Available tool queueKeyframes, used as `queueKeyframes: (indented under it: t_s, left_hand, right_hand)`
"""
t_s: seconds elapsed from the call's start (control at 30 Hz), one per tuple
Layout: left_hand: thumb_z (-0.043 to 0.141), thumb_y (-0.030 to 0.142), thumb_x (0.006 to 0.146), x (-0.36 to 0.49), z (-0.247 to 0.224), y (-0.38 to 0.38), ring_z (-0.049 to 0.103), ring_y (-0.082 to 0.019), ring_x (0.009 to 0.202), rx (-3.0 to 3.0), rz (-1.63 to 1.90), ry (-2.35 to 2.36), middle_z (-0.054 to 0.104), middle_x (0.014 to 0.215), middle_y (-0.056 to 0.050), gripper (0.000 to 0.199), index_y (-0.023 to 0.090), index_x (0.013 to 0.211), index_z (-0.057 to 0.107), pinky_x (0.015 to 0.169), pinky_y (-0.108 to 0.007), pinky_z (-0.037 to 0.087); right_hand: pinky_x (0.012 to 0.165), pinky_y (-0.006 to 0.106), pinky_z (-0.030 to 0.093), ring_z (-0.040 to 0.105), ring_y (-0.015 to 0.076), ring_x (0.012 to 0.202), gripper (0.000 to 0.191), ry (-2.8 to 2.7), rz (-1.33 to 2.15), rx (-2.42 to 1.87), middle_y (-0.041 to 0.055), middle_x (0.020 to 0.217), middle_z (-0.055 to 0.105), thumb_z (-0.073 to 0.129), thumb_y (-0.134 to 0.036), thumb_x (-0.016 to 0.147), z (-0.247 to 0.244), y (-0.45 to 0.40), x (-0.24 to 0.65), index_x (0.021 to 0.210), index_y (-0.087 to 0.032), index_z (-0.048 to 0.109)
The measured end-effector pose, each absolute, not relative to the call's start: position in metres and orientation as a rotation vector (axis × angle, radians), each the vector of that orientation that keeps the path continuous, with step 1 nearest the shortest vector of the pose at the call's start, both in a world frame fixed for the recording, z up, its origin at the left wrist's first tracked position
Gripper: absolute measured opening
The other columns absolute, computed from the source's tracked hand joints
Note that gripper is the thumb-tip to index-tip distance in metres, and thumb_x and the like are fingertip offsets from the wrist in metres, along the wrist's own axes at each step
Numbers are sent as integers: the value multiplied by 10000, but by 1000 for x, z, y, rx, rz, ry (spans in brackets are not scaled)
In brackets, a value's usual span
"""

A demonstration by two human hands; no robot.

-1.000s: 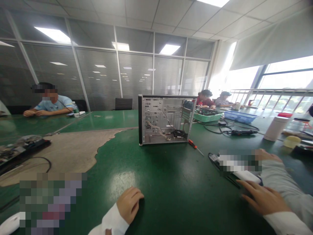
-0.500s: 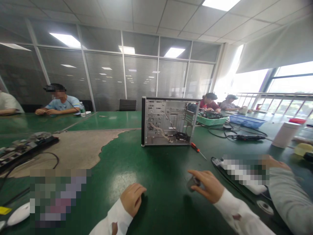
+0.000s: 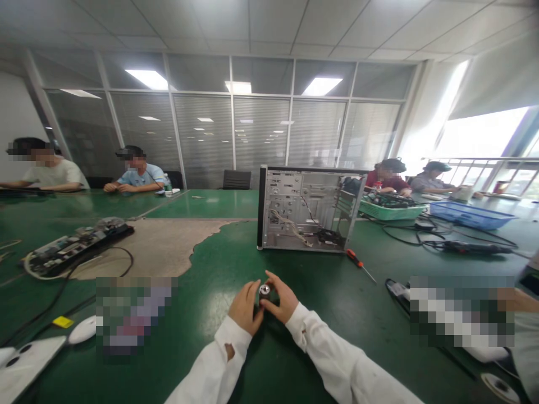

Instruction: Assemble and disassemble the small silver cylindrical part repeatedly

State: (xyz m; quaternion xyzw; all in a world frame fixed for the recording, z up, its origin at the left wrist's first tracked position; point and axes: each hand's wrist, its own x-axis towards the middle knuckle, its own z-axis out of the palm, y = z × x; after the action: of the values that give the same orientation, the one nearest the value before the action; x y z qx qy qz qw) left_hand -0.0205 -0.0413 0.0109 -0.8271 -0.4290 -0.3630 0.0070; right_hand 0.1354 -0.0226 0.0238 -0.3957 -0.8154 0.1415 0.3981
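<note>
The two hands meet low in the middle of the near side, above or on the green table (image 3: pixel 311 314). The right hand (image 3: pixel 283 297) has thumb and forefinger curved in a narrow pinch around a small dark cylindrical part (image 3: pixel 264 292) – its silvery round top faces up. The left hand (image 3: pixel 243 310) is cupped close on the left side of that part, thumb and fingers slightly parted (whether they grip it or only lie beside it, I cannot tell). Both forearms wear loose white sleeves.

Just beyond the hands stands an open computer case (image 3: pixel 295 216), upright, its bare metal inside showing pale wires and a dark bundle at the bottom. An orange-handled screwdriver (image 3: pixel 355 258) lies near its right corner, tip pointing right and nearer.

To the near right, a co-worker's hand (image 3: pixel 520 300) is beside a white object – blurred out. On the near left lies a white oval object (image 3: pixel 84 330) by a yellow tag (image 3: pixel 63 321); farther left is a long dark unit (image 3: pixel 80 247) packed with components.

At the far right are a loaded green basket (image 3: pixel 391 212) and a blue basket (image 3: pixel 471 215); co-workers sit at the far left and far right.
</note>
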Motion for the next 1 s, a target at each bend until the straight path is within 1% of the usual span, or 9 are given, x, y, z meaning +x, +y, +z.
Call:
queueKeyframes:
  t_s: [0.1,0.17,0.3,0.43,0.6,0.7,0.8,0.9,1.0]
  left_hand:
    - [488,192,668,-11,11,-30,443,-256,1027,-2648,-1091,-1371,421,1132,-146,559,139,1187,288,811,-421,407]
    - [503,183,657,-6,11,-23,470,-251,991,-2679,-1074,-1406,437,1111,-138,554,145,1168,295,780,-412,426]
    - [554,158,620,-4,5,-17,494,-224,958,-2670,-1178,-1486,459,1062,-94,558,178,1123,314,795,-382,427]
    - [587,119,582,-6,-1,-16,523,-190,872,-2610,-1288,-1573,498,951,-29,498,210,1027,384,750,-345,451]
    - [601,88,564,-6,1,-17,532,-178,845,-2588,-1399,-1628,525,917,-29,429,195,947,441,713,-316,457]
    - [613,136,570,-7,4,-16,563,-143,706,-2558,-1606,-1750,529,895,-16,448,206,961,406,660,-307,468]
    - [608,225,592,-9,6,-14,576,-118,595,-2525,-1966,-1901,519,862,-14,477,203,991,349,586,-287,478]
    - [607,291,597,-11,4,-9,594,-140,635,-2450,-2357,-1946,514,849,-34,495,176,999,342,599,-290,484]
    - [633,334,573,-13,1,-4,593,-158,674,-2392,-2602,-1967,536,840,-56,543,149,1006,363,635,-302,477]
  right_hand:
    - [694,291,434,529,145,782,532,-1835,493,-900,56,981,514,488,-205,692,10,-23,143,1178,-212,270]
    - [660,281,445,532,140,761,471,-1771,544,-890,52,960,519,472,-192,703,8,-20,145,1145,-216,310]
    - [618,266,454,536,141,752,411,-1698,636,-896,50,936,530,475,-216,710,7,-13,143,1103,-214,356]
    - [626,270,456,537,151,773,324,-1629,684,-934,42,905,550,461,-267,728,3,-9,144,1045,-217,420]
    - [628,273,459,542,159,780,285,-1591,744,-951,42,884,564,455,-316,738,1,-9,144,1004,-214,455]
    - [621,271,463,544,152,758,282,-1600,771,-935,46,887,562,447,-314,747,2,-11,144,1008,-209,454]
    - [591,261,463,544,149,743,271,-1619,755,-914,49,875,562,454,-288,741,6,-14,145,998,-203,457]
    - [568,251,460,542,150,737,304,-1676,691,-896,47,874,560,496,-244,705,11,-19,145,1004,-209,454]
    - [562,247,458,534,150,734,373,-1751,625,-876,45,878,554,522,-191,662,15,-23,146,1027,-211,444]
